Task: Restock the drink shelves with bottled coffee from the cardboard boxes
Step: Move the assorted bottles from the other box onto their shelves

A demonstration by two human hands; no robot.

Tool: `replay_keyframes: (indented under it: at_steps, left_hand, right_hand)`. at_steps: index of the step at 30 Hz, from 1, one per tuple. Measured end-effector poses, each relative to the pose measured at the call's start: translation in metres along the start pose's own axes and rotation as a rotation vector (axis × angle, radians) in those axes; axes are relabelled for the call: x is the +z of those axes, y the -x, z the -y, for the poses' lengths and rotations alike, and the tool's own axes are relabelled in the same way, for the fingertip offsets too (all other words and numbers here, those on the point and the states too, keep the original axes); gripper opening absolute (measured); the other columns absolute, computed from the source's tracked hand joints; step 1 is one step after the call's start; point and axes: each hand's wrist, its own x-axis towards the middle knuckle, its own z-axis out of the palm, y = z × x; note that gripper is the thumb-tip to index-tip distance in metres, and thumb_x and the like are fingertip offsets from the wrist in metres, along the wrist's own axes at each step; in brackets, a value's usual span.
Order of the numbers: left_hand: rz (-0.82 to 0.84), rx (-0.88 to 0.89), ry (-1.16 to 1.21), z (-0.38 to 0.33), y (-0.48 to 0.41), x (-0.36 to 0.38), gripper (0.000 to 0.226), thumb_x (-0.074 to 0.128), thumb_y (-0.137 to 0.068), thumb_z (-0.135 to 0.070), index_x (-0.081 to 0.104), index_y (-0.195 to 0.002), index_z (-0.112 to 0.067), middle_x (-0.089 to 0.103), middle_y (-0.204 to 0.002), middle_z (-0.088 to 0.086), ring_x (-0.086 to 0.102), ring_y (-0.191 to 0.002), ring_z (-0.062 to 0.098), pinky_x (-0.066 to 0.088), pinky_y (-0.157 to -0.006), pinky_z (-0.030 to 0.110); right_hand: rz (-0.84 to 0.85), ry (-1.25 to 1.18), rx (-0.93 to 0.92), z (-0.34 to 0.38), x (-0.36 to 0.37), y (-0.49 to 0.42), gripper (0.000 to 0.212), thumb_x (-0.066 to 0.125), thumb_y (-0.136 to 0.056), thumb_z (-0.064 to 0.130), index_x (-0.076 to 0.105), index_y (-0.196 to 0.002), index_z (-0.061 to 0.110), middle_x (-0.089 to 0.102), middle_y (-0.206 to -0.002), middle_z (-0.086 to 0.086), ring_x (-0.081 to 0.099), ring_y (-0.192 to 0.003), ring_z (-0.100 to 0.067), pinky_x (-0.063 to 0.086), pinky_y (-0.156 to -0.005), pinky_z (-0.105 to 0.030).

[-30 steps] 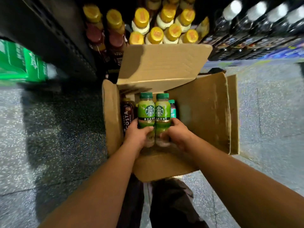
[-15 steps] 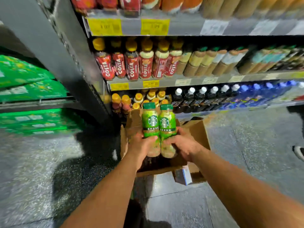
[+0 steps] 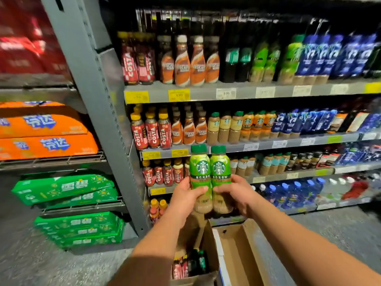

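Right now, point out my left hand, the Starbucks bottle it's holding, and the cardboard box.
left hand (image 3: 185, 196): head view, back of the hand.
Starbucks bottle (image 3: 199, 168): head view, green logo label.
cardboard box (image 3: 235, 252): head view, bare inner panel.

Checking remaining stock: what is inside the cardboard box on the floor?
In the cardboard box stand a few bottles: red-labelled bottles and dark bottles with green caps. The left forearm and the box's near wall cover the rest, so the count is unknown.

Two bottles (image 3: 209, 178) — green caps, green labels with white emblem, tan contents; cardboard box (image 3: 233, 250) brown; shelf tags (image 3: 179, 95) yellow; stacked cases (image 3: 47, 131) orange.
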Motion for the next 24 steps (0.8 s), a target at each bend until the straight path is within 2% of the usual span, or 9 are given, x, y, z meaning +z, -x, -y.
replay_keyframes:
  at_steps: [2, 6, 8, 11, 16, 20, 24]
  left_hand:
    - [0.001, 0.049, -0.015, -0.028, 0.012, 0.008, 0.030, 0.066, -0.085, -0.003, 0.061, -0.113, -0.015, 0.070, -0.105, 0.000, 0.067, -0.094, 0.016, 0.055, -0.079, 0.030]
    - [0.022, 0.123, -0.047, -0.075, 0.026, 0.025, 0.029, 0.068, -0.084, -0.006, 0.062, -0.109, -0.018, 0.071, -0.106, 0.001, 0.068, -0.095, 0.018, 0.056, -0.085, 0.037]
    - [0.034, 0.146, -0.060, -0.093, 0.031, 0.035, 0.032, 0.070, -0.083, -0.008, 0.062, -0.112, -0.018, 0.070, -0.108, 0.000, 0.067, -0.097, 0.019, 0.055, -0.089, 0.042]
    - [0.063, 0.179, -0.032, -0.114, 0.031, 0.049, 0.032, 0.069, -0.083, -0.004, 0.061, -0.113, -0.014, 0.071, -0.106, 0.002, 0.068, -0.097, 0.019, 0.055, -0.089, 0.041]
    - [0.124, 0.221, -0.061, -0.141, 0.013, 0.063, 0.029, 0.069, -0.082, -0.004, 0.062, -0.104, -0.020, 0.070, -0.105, 0.000, 0.067, -0.098, 0.017, 0.054, -0.090, 0.037]
    - [0.135, 0.274, -0.124, -0.165, -0.019, 0.068, 0.027, 0.071, -0.081, -0.005, 0.063, -0.102, -0.021, 0.071, -0.105, 0.001, 0.067, -0.096, 0.016, 0.054, -0.089, 0.036]
    - [0.166, 0.303, -0.152, -0.197, -0.061, 0.079, 0.029, 0.071, -0.080, -0.004, 0.065, -0.106, -0.017, 0.072, -0.102, 0.000, 0.067, -0.095, 0.015, 0.054, -0.089, 0.037]
  right_hand:
    - [-0.015, -0.014, -0.049, 0.026, -0.006, 0.017, 0.041, 0.074, -0.073, -0.003, 0.062, -0.111, 0.008, 0.072, -0.099, -0.014, 0.070, -0.088, -0.032, 0.058, -0.079, -0.048]
    - [-0.054, -0.027, -0.142, 0.067, -0.020, 0.046, 0.032, 0.074, -0.074, -0.002, 0.064, -0.103, 0.010, 0.072, -0.097, -0.011, 0.069, -0.091, -0.030, 0.057, -0.082, -0.045]
    - [-0.063, -0.012, -0.163, 0.083, -0.030, 0.056, 0.031, 0.075, -0.074, 0.001, 0.064, -0.101, 0.011, 0.072, -0.096, -0.011, 0.069, -0.091, -0.031, 0.056, -0.083, -0.050]
    - [-0.091, -0.018, -0.196, 0.106, -0.044, 0.061, 0.034, 0.075, -0.073, 0.001, 0.064, -0.104, 0.011, 0.072, -0.097, -0.011, 0.068, -0.091, -0.032, 0.057, -0.081, -0.050]
    - [-0.138, -0.056, -0.246, 0.140, -0.059, 0.047, 0.031, 0.075, -0.071, -0.002, 0.067, -0.097, 0.012, 0.073, -0.097, -0.010, 0.068, -0.093, -0.030, 0.054, -0.089, -0.047]
    - [-0.177, -0.082, -0.276, 0.166, -0.066, 0.029, 0.029, 0.073, -0.074, -0.003, 0.066, -0.098, 0.010, 0.073, -0.097, -0.009, 0.069, -0.089, -0.026, 0.055, -0.078, -0.035]
    - [-0.219, -0.097, -0.291, 0.194, -0.074, 0.007, 0.030, 0.073, -0.073, -0.001, 0.066, -0.101, 0.009, 0.073, -0.098, -0.010, 0.069, -0.093, -0.029, 0.056, -0.084, -0.042]
